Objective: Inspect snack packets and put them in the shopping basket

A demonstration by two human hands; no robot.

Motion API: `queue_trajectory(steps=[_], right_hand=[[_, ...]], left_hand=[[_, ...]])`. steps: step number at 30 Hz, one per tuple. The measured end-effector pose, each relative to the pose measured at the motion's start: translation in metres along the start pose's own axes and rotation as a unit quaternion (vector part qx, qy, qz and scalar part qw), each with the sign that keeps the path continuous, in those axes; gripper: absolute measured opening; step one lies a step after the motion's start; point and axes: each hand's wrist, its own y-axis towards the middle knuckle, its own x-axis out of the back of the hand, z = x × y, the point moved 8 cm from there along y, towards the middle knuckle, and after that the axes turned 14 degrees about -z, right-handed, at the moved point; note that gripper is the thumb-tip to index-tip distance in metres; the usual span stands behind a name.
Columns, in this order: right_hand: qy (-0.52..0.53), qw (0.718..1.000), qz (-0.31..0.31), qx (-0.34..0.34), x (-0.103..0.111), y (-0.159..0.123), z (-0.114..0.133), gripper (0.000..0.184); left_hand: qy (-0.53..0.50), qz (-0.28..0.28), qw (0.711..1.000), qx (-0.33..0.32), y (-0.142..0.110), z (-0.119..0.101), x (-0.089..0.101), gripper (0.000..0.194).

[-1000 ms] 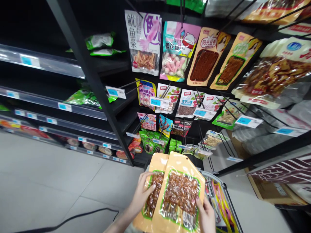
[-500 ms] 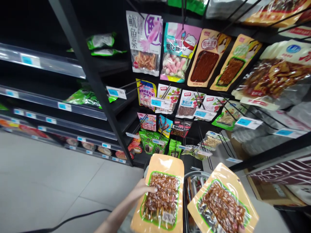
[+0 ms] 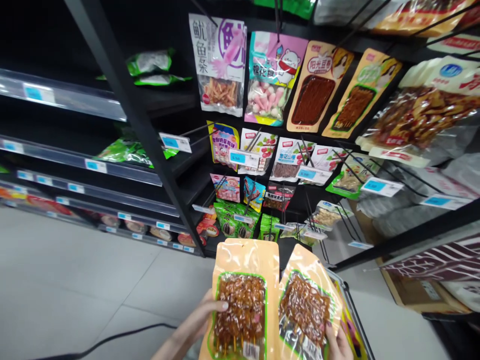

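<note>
My left hand [image 3: 204,317] grips an orange snack pouch [image 3: 242,295] with a green-framed window showing brown skewers, fingers over its left edge. My right hand [image 3: 337,342] holds a second, matching orange pouch [image 3: 307,302] at its lower right corner, thumb on the front. The two pouches stand upright side by side, nearly touching, low in the middle of the view. Behind and under them is a wire shopping basket [image 3: 350,305] with colourful packets inside, mostly hidden.
A black peg rack [image 3: 300,145] ahead carries hanging snack bags, including two similar orange pouches [image 3: 339,90] at top. Black shelves [image 3: 93,165] with blue price tags run to the left. A cardboard box [image 3: 412,292] sits lower right; a black cable [image 3: 112,337] crosses the grey floor tiles.
The pouches overlapped in both hands, then my right hand swung its pouch out to the right and tilted it. Now it is back upright beside the left pouch.
</note>
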Motion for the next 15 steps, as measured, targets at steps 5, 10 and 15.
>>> queue_trajectory(steps=[5, 10, 15], right_hand=[[0.016, 0.997, 0.042, -0.056, -0.03, -0.029, 0.003, 0.039], [-0.013, 0.985, 0.171, -0.024, -0.074, -0.053, 0.006, 0.038], [-0.015, 0.972, 0.233, 0.018, -0.11, -0.078, 0.015, 0.037]], left_hand=[[-0.03, 0.031, 0.999, 0.01, 0.004, 0.001, -0.006, 0.057], [-0.035, 0.06, 0.998, 0.008, 0.003, -0.005, -0.017, 0.061], [-0.017, 0.053, 0.998, 0.016, -0.001, -0.007, -0.013, 0.05]])
